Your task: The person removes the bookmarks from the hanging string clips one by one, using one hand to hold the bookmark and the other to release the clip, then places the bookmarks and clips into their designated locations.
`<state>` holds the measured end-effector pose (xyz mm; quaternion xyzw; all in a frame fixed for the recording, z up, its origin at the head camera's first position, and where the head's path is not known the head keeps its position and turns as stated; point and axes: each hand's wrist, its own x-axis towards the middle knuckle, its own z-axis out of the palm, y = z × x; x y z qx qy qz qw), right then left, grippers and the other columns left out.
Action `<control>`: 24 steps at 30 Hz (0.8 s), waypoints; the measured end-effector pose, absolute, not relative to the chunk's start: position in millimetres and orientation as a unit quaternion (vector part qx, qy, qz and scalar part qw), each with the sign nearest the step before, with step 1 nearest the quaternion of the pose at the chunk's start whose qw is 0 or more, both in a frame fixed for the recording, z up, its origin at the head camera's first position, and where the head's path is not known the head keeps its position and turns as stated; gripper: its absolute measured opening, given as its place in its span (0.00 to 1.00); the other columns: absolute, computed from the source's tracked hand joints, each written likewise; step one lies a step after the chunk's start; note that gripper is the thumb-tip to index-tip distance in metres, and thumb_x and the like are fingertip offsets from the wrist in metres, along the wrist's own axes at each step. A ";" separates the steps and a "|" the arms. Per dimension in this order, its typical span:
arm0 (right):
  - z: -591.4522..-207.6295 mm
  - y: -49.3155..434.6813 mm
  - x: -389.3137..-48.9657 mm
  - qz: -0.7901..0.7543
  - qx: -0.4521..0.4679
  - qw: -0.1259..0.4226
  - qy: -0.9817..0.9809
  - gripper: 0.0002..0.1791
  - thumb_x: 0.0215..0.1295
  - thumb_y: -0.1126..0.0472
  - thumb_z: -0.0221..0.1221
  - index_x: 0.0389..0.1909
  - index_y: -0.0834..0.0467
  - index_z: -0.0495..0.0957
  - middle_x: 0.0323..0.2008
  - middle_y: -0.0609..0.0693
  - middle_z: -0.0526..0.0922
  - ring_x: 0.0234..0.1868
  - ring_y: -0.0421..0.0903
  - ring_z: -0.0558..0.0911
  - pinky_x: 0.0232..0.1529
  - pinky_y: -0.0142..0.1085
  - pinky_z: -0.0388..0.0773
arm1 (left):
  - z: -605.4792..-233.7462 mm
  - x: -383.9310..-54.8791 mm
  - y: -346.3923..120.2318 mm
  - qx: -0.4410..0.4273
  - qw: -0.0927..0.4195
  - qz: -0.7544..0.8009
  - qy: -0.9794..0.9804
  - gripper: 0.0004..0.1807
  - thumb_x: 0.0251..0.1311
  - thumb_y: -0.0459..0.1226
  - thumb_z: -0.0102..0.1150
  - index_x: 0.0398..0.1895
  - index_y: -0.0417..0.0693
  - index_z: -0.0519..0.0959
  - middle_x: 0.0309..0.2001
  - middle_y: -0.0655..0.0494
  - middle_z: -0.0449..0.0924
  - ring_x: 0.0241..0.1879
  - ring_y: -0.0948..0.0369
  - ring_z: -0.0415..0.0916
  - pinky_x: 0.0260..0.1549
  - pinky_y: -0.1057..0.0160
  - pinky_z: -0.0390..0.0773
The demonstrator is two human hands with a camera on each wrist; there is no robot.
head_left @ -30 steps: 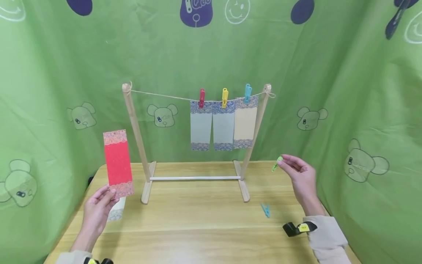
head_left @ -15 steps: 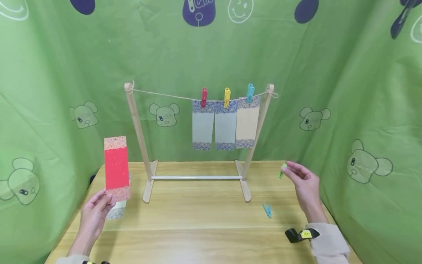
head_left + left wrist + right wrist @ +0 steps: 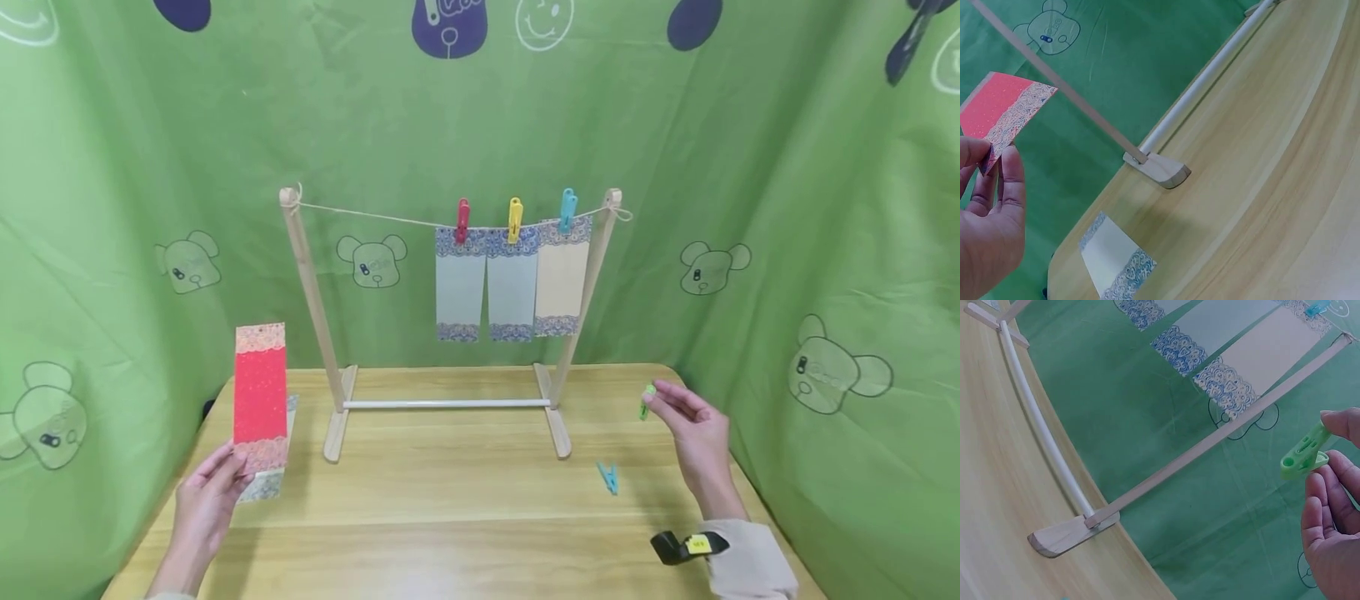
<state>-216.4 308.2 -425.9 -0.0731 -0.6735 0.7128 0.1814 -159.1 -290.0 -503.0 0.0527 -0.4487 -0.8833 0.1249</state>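
Card above left hand, pinched low, could flop.
Right hand pinches green clip, which might slip if squeezed off-centre.

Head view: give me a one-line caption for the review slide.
Left hand holding a red lace-bordered card, right hand pinching a green clothespin, three cards pegged along a string.
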 end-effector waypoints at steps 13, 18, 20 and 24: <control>-440.9 315.8 -213.3 0.701 -0.099 0.178 -0.684 0.24 0.55 0.62 0.72 0.53 0.63 0.79 0.40 0.41 0.83 0.42 0.36 0.79 0.46 0.19 0.74 | -509.9 -156.6 -294.6 0.076 0.121 -0.896 -0.421 0.17 0.66 0.22 0.51 0.43 0.48 0.85 0.34 0.52 0.85 0.31 0.63 0.81 0.36 0.70 0.82; -448.6 318.7 -212.3 0.697 -0.114 0.173 -0.686 0.24 0.54 0.62 0.72 0.52 0.62 0.80 0.39 0.41 0.83 0.42 0.35 0.79 0.45 0.18 0.74 | -512.9 -156.9 -295.3 0.088 0.120 -0.899 -0.412 0.17 0.65 0.21 0.51 0.42 0.49 0.85 0.34 0.53 0.85 0.30 0.63 0.81 0.35 0.70 0.82; -451.9 320.2 -212.0 0.696 -0.121 0.171 -0.687 0.24 0.53 0.62 0.73 0.51 0.62 0.80 0.39 0.41 0.84 0.41 0.35 0.80 0.45 0.18 0.74 | -514.3 -156.9 -295.8 0.092 0.121 -0.900 -0.408 0.17 0.65 0.21 0.52 0.41 0.48 0.86 0.34 0.52 0.85 0.30 0.63 0.81 0.35 0.70 0.82; -458.7 323.5 -211.9 0.690 -0.137 0.171 -0.690 0.24 0.52 0.61 0.73 0.50 0.61 0.80 0.37 0.40 0.84 0.40 0.34 0.80 0.44 0.18 0.74 | -516.6 -157.2 -297.7 0.105 0.122 -0.898 -0.409 0.17 0.64 0.21 0.52 0.40 0.48 0.86 0.34 0.53 0.85 0.30 0.63 0.81 0.35 0.71 0.82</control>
